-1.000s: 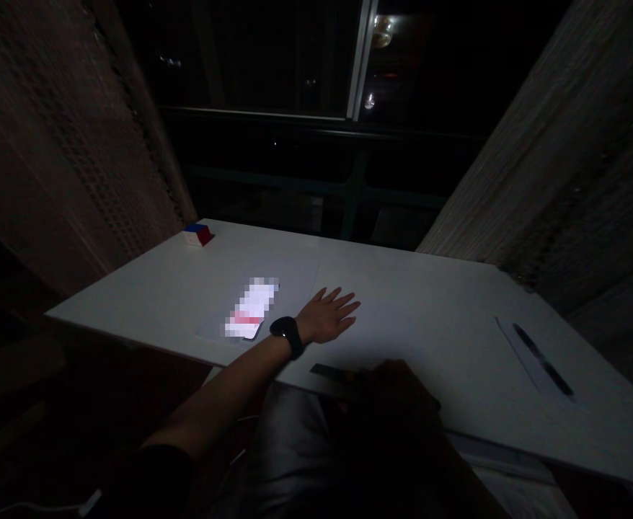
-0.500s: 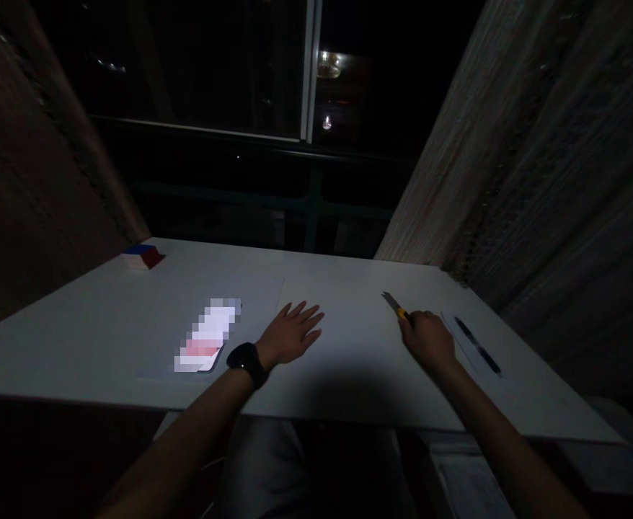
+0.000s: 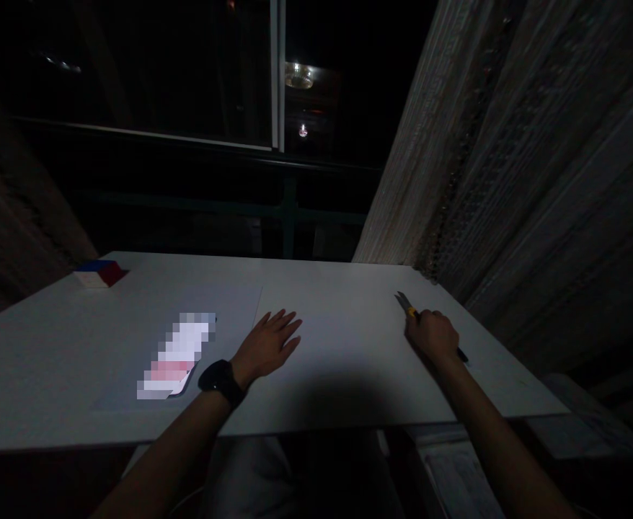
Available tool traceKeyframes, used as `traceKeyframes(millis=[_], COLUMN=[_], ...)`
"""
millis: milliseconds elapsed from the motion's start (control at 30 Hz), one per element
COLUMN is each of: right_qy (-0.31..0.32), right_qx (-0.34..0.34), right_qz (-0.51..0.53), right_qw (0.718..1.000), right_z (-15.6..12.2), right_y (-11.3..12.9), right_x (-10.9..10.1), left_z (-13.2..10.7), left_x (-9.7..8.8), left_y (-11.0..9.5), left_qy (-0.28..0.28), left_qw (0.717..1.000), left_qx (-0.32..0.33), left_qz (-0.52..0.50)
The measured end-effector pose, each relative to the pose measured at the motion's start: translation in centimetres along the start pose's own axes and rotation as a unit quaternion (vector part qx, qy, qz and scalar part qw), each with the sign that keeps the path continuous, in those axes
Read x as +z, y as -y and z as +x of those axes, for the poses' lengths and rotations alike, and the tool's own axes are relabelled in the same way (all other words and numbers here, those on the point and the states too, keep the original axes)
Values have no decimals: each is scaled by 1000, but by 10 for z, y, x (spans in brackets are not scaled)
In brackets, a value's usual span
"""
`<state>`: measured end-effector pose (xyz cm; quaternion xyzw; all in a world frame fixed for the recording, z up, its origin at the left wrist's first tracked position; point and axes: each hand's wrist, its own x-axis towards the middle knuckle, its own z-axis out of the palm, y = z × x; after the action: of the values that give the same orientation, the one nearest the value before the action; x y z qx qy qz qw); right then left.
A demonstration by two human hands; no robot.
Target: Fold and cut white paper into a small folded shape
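A white worktop (image 3: 349,317) lies in a dark room, lit mostly by a glowing screen. At its far left corner sits a small cube (image 3: 99,273) with red and blue faces, well apart from everything else. Nearer the front edge, left of the middle, a pale sheet of paper (image 3: 235,306) lies flat, and a phone (image 3: 174,355) rests on it with its screen lit white and pink.

Just right of the phone, the left hand (image 3: 269,344) lies palm down, partly on the paper's right edge, its fingers spread wide and flat and holding nothing. A dark watch (image 3: 220,380) sits on that wrist, at the paper's near corner.

The middle of the worktop, between the two hands, is bare and in shadow toward the front edge.

Toward the right edge, the right hand (image 3: 432,336) rests on the worktop with its fingers curled tightly around a utility knife (image 3: 406,305). The knife's blade end, with a yellow part showing, pokes out past the knuckles and points toward the far edge. A dark pen (image 3: 461,355) lies just beside this hand, mostly hidden behind it.
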<state>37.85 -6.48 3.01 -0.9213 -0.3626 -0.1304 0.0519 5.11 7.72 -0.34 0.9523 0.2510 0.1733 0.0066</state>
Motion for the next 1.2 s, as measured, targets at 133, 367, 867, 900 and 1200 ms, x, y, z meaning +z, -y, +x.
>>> traceKeyframes(millis=[133,367,867,900,1200], right_qy=[-7,6,-15,32,206], right_qx=[25,-4,-149,-150,38], right_qz=[-11,-38,263,333,627], right_qw=[1000,999,953,930,750], right_z=[1,-7,-24,-24,-11], right_y=[-13,-14,30,43,102], right_x=[-4,6,1,2,1], left_z=[0,0,-2,-2,-2], left_x=[0,0,0,-1,2], left_y=[0,-2,-5,-6,-6], left_qy=[-7,-11,-19,-19,-29], left_qw=[1000,1000,1000,1000,999], left_qx=[2,0,-16,-16,-23], left_qz=[-6,1,6,5,-12])
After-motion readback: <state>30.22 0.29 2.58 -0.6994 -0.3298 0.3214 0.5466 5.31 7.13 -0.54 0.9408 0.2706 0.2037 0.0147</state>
